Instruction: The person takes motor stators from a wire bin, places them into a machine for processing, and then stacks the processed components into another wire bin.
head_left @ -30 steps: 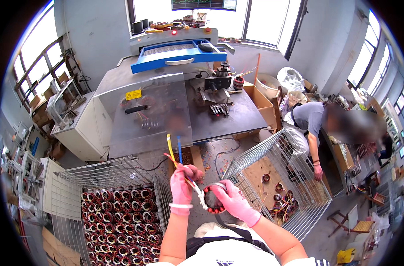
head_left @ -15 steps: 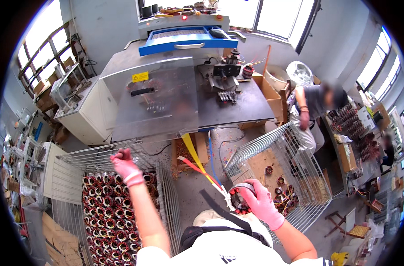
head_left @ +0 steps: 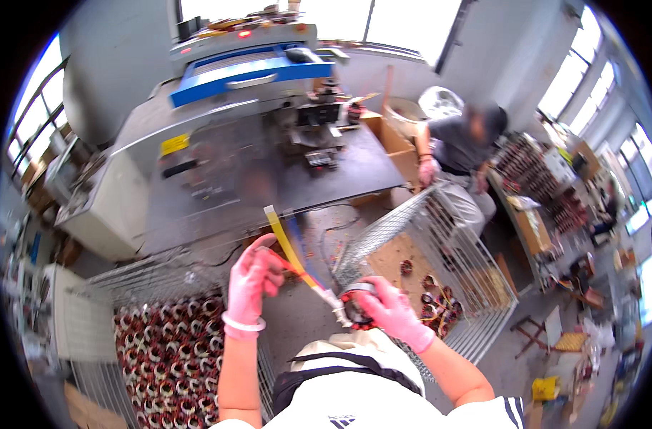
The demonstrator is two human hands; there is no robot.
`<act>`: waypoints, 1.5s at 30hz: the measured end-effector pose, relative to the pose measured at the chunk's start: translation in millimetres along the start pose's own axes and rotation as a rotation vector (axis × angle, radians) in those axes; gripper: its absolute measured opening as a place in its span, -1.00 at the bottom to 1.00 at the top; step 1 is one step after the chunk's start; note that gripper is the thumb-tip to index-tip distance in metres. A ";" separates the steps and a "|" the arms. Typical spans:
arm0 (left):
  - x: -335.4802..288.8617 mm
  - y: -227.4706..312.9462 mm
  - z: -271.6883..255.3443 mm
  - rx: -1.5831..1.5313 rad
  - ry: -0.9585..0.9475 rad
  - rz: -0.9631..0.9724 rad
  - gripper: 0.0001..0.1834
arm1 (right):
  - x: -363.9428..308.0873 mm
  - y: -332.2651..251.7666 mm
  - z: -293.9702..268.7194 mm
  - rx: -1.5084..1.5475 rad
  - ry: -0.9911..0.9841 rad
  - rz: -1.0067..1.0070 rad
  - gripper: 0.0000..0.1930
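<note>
A ring-shaped motor stator (head_left: pixel 354 309) with dark windings is in my right hand (head_left: pixel 390 314), whose pink-gloved fingers wrap over its rim. Long sleeved leads, one yellow (head_left: pixel 286 239) and one red (head_left: pixel 295 266), run up and left from white sleeving (head_left: pixel 335 304) beside the ring. A blurred blue lead (head_left: pixel 297 239) shows behind them. My left hand (head_left: pixel 253 282), also pink-gloved, is raised at the far end of the red lead with fingers bent and apart. Whether it touches that lead cannot be made out.
On the left, a wire cage (head_left: pixel 100 300) holds rows of stators (head_left: pixel 168 357). Another wire cage (head_left: pixel 476 314) at right contains several stators on cardboard. Ahead stands a machine table (head_left: pixel 369 168) with a clear guard and a blue drawer (head_left: pixel 251 80). A co-worker (head_left: pixel 458 154) sits beyond the right cage.
My left hand has come from above the left cage to the red lead's end. My right hand still holds the stator. The whole view has shifted, with the workbench now further left.
</note>
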State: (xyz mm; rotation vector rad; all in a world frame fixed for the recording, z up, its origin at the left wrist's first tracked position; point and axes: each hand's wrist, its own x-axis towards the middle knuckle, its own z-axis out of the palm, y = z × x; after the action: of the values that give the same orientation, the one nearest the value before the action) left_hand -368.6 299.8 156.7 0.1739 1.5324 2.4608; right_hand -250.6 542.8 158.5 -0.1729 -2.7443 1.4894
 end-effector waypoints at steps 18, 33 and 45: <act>153.6 -74.5 68.3 0.154 0.155 -0.285 -0.83 | 322.6 123.6 -74.2 -0.332 0.174 -0.422 -0.56; 390.9 -142.6 47.1 0.044 0.354 0.012 -0.73 | 638.2 115.6 -14.0 -0.412 -0.035 -0.641 -0.52; 427.1 -162.8 25.4 -0.032 0.379 0.000 -0.69 | 670.4 110.4 -13.2 -0.326 0.093 -0.606 -0.57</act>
State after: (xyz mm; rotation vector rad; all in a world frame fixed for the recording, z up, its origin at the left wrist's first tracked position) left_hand -752.6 502.5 11.8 -0.3159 1.6249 2.6262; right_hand -906.0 683.2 46.5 0.5250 -2.5933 0.8563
